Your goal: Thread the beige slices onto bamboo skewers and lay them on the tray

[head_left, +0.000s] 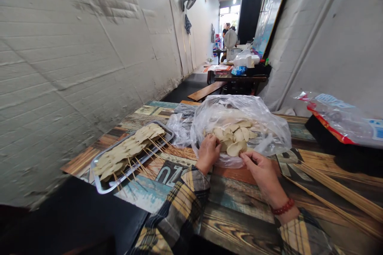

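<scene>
A clear plastic bag [269, 127] lies open on the table and holds several pale, flat round slices [235, 148]. My left hand [208, 152] is curled at the bag's near left edge, its fingers closed among the slices. My right hand [261, 169] rests at the bag's near right edge, fingers bent in a pinch close to one slice; what they hold is hidden. To the left, a metal tray [103, 186] carries several skewers [128, 149] threaded with the same slices.
A bundle of bare bamboo sticks [338, 191] lies on the patterned wooden table [233, 215] at the right, near a red-edged plastic packet [335, 121]. A white wall runs along the left. Further tables, a bench and people stand down the corridor.
</scene>
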### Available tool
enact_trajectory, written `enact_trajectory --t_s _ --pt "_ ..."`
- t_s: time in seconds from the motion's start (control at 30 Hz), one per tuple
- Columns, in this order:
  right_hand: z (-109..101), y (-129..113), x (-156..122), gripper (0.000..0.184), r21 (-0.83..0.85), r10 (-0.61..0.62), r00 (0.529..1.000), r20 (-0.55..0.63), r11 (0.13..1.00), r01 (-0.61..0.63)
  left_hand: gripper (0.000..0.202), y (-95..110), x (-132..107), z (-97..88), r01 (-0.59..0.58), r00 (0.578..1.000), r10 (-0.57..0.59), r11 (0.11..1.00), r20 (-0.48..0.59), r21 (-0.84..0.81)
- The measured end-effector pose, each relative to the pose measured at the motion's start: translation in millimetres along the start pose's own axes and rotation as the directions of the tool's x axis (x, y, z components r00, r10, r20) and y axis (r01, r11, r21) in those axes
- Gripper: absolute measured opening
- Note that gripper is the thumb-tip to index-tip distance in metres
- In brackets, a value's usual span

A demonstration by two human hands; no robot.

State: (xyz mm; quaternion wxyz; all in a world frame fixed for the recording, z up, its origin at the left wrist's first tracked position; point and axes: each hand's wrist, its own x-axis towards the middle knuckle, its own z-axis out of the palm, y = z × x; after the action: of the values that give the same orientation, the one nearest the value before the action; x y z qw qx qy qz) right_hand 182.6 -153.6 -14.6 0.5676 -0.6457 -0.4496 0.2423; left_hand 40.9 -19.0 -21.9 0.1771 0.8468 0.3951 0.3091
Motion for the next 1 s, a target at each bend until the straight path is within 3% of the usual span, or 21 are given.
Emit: enact_trajectory --t_s 0.17,0.3,0.37,0.47,0.57,0.67,0.8,1.0 --pt "-5 -5 3 0.037 0.047 0.01 0.998 -0.064 0.999 -0.007 0.009 -1 3 0.1 0.023 0.997 -0.03 0.994 -0.074 -0.103" --pt "-7 -4 5 0.036 0.084 0.032 0.998 -0.055 0.996 -0.028 0.006 2 6 -5.0 0.117 0.984 -0.16 0.907 -0.075 -0.404" --pt "-7 -4 4 0.038 0.093 0.036 0.998 -0.044 0.995 -0.032 0.011 5 7 -8.2 0.177 0.97 -0.243 0.775 -0.028 -0.607" --pt "-7 -7 3 0.037 0.082 0.028 0.999 -0.031 0.996 -0.025 0.025 11 7 -12.5 0.249 0.938 -0.339 0.504 0.076 -0.827" --pt "-5 -9 1 0.036 0.075 0.017 1.0 -0.005 0.997 -0.017 0.033 15 5 -16.5 0.303 0.906 -0.376 0.255 0.194 -0.918" --pt "-3 -9 -1 0.036 0.079 0.016 0.999 0.031 0.997 -0.018 0.039 15 6 -20.4 0.338 0.885 -0.377 0.121 0.272 -0.933" --pt "0 -7 -5 0.037 0.053 0.035 0.995 0.095 0.998 -0.04 0.042 14 7 -24.7 0.329 0.881 -0.379 0.064 0.283 -0.942" --pt "0 -5 -12 0.035 -0.139 -0.089 0.989 0.117 0.985 0.105 0.038 11 8 -25.7 0.29 0.886 -0.414 0.143 0.209 -0.946"
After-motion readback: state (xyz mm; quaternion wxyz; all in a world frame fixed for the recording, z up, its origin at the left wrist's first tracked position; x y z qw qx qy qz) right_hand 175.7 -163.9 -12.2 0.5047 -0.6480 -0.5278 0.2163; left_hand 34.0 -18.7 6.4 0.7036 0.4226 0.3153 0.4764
